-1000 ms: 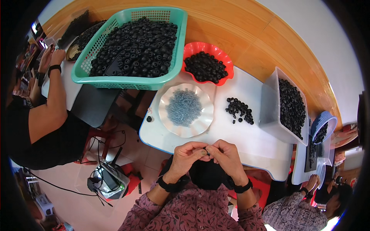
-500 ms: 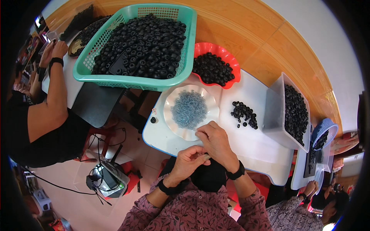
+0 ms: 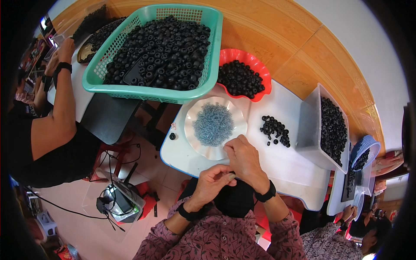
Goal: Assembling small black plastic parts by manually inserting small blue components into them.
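Nearest are 2 hands in dark-patterned maroon sleeves with a black band at each wrist. The left hand [image 3: 212,184] pinches a small black piece [image 3: 232,173] between thumb and fingers, just off the table's near edge. The right hand [image 3: 245,161] bends its fingers down at the rim of a scalloped white plate [image 3: 207,152]; I cannot tell whether they grip anything.

The table [image 3: 277,173] is white with a thin blue edge. The plate holds a heap of translucent bluish beads [image 3: 212,123]; 1 black ring [image 3: 172,136] lies to its left, and a loose cluster of black pieces [image 3: 276,130] to its right.

Farther back, a red scalloped bowl [image 3: 265,69], a green basket [image 3: 151,93] and a translucent bin [image 3: 308,130] are filled with black pieces. Pale tiles [image 3: 167,178] cover the floor. To the left a co-worker's bent arm [image 3: 60,117] reaches over another table. Wood-toned panelling [image 3: 294,47] lines the wall behind.
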The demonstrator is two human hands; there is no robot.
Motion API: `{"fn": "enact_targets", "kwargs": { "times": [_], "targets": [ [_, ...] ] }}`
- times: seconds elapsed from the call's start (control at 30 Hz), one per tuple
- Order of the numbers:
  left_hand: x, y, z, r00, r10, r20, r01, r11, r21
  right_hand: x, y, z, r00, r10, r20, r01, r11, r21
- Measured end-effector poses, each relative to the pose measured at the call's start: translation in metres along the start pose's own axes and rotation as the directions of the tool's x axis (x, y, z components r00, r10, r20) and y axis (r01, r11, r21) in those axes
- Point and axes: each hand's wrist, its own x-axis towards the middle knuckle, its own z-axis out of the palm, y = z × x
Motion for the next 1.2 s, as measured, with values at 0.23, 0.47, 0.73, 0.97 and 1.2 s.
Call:
{"fn": "enact_targets", "kwargs": {
  "times": [0.23, 0.47, 0.73, 0.97, 1.2],
  "targets": [
    [0.001, 0.005, 0.000, 1.000, 0.012, -0.014, -0.013, 0.997, -0.082, -0.028, 0.015, -0.019, 0.994, 0.097, -0.049, -0.066, 0.902, 0.428],
    [0.004, 0.014, 0.002, 0.999, -0.029, 0.041, 0.044, 0.881, -0.471, -0.064, 0.001, -0.038, 0.974, 0.218, 0.053, -0.209, 0.791, 0.575],
    [0.003, 0.016, 0.012, 0.996, -0.022, 0.085, 0.063, 0.855, -0.515, -0.074, -0.005, -0.042, 0.996, 0.086, -0.025, -0.058, 0.831, 0.553],
    [0.000, 0.014, 0.020, 0.998, 0.008, 0.067, 0.021, 0.906, -0.423, -0.078, -0.005, -0.052, 0.997, 0.056, -0.045, -0.027, 0.870, 0.492],
    [-0.001, 0.009, 0.025, 0.997, 0.037, 0.063, -0.014, 0.945, -0.326, -0.082, -0.008, -0.063, 0.999, 0.026, -0.036, -0.010, 0.925, 0.379]
  ]
}}
